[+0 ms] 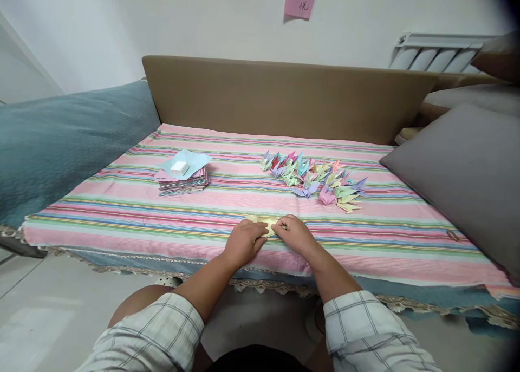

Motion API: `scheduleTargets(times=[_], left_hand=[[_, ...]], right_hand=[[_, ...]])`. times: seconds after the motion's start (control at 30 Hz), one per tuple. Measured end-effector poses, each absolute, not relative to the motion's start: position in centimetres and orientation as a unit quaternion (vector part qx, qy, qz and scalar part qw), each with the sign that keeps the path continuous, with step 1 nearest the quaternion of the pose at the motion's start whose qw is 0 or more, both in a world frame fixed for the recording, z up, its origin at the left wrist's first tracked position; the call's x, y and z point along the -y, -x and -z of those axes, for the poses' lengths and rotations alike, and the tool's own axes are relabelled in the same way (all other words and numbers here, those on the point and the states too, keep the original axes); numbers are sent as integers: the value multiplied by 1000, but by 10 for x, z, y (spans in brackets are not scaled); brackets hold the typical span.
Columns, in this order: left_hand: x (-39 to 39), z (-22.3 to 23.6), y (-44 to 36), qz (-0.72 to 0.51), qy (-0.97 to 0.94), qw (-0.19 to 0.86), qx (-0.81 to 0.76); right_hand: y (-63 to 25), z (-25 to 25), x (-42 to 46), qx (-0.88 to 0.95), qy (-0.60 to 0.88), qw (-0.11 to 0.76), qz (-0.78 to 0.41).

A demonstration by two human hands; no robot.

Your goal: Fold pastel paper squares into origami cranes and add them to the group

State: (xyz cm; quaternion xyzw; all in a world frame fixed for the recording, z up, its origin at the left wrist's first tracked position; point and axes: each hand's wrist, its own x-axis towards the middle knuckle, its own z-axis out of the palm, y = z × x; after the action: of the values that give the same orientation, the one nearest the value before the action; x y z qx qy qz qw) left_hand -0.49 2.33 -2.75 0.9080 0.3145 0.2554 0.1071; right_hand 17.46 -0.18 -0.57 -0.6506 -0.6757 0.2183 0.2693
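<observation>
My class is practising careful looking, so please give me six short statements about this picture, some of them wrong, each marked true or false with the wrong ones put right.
1. The left hand and right hand both touch the yellow paper. True.
2. The cranes lie left of the stack. False: they lie to its right.
3. A white block lies on top of the stack. True.
4. The large cushion is bright red. False: it is grey.
5. The pink note is on the wall. True.
6. The sleeves are plain black. False: they are pale with dark checks.
</observation>
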Motion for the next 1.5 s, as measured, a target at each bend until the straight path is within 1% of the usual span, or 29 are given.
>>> scheduleTargets(times=[0.37, 0.6, 0.73, 0.87, 1.1, 1.5], left_hand=[[-22, 25, 5, -266, -913, 79, -299], [-22, 29, 7, -270, -916, 64, -288], [-21, 32, 10, -271, -923, 35, -271], [-19, 31, 13, -249, -938, 10, -240], [-16, 27, 13, -217, -945, 1, -246], [-18, 31, 12, -226, -946, -12, -234]], right_hand=[[-174, 10, 1, 673, 642, 286, -232], [-178, 5, 4, 671, 646, 282, -231], [-184, 5, 7, 670, 642, 282, -245], [-185, 7, 7, 678, 641, 283, -224], [-187, 7, 7, 671, 655, 274, -215], [-194, 5, 8, 674, 656, 262, -218]])
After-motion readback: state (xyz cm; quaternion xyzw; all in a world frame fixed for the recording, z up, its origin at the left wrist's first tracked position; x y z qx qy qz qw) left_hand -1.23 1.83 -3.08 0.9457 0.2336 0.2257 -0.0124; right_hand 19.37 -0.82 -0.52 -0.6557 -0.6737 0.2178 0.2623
